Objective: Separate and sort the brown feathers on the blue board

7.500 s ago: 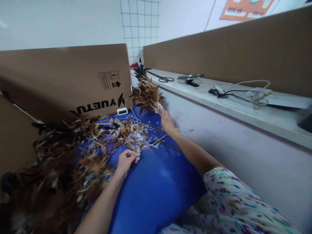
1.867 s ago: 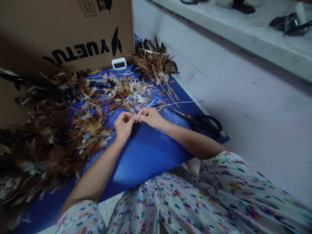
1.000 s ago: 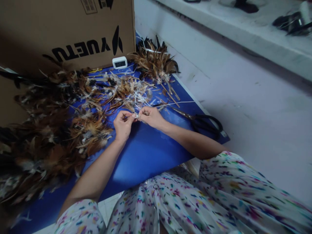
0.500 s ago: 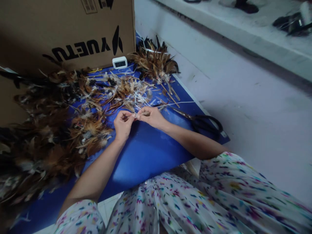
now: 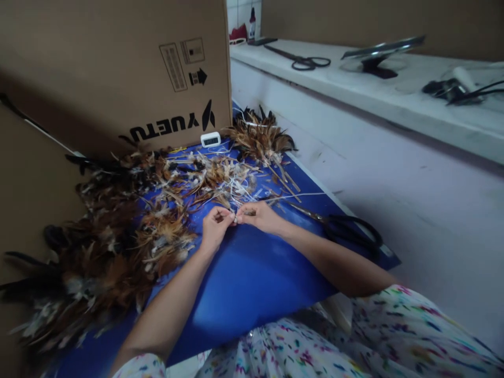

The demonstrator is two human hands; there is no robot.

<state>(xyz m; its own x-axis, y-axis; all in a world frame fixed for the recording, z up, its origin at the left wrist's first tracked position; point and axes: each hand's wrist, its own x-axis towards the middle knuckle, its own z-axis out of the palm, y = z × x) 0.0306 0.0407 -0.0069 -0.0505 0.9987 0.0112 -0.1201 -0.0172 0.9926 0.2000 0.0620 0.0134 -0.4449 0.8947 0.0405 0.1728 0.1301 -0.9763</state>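
My left hand (image 5: 214, 229) and my right hand (image 5: 263, 216) meet fingertip to fingertip above the blue tabletop (image 5: 240, 278). Both are closed in a pinch around something small and pale, mostly hidden by the fingers. Just beyond them lie tangled white strings (image 5: 237, 188) among loose brown feathers (image 5: 212, 176). Black-handled scissors (image 5: 350, 229) rest on the table to the right, their blades pointing toward my right hand.
Piled brown and black feathers (image 5: 114, 257) cover the table's left side. A feather bundle (image 5: 262, 134) lies at the back, beside a small white digital timer (image 5: 210, 139). A large cardboard box (image 5: 118, 68) stands behind. Another pair of scissors (image 5: 299, 59) lies on the right-hand ledge (image 5: 334, 79).
My view has tilted upward and shifted left, so the scene sits lower and more of the ledge shows. Both hands keep their pinch, fingertips together.
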